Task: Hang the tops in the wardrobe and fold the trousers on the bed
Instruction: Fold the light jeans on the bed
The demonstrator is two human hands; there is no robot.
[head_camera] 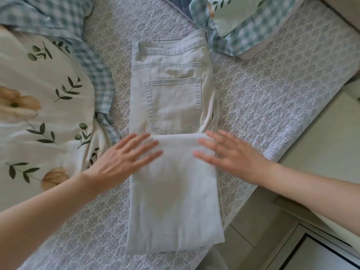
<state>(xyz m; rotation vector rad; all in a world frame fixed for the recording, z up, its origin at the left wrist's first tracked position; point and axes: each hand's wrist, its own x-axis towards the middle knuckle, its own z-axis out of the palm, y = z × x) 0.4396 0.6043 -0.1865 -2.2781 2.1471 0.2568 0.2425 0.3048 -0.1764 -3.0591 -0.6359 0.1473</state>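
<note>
Two bare hands lie flat on pale trousers (173,172) spread on a patterned bed (272,98); a floral duvet (44,106) bunches at far left; the left hand (124,158), fingers straight and spread, presses the folded-over leg end; the right hand (231,154) mirrors it, gripping nothing; a gingham-edged pillow (243,22) sits upper right.

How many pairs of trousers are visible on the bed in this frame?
1: pale trousers in the middle of the bed, legs folded up, with the left hand and right hand flat on the fold. The floral bedding could hide others.
</note>
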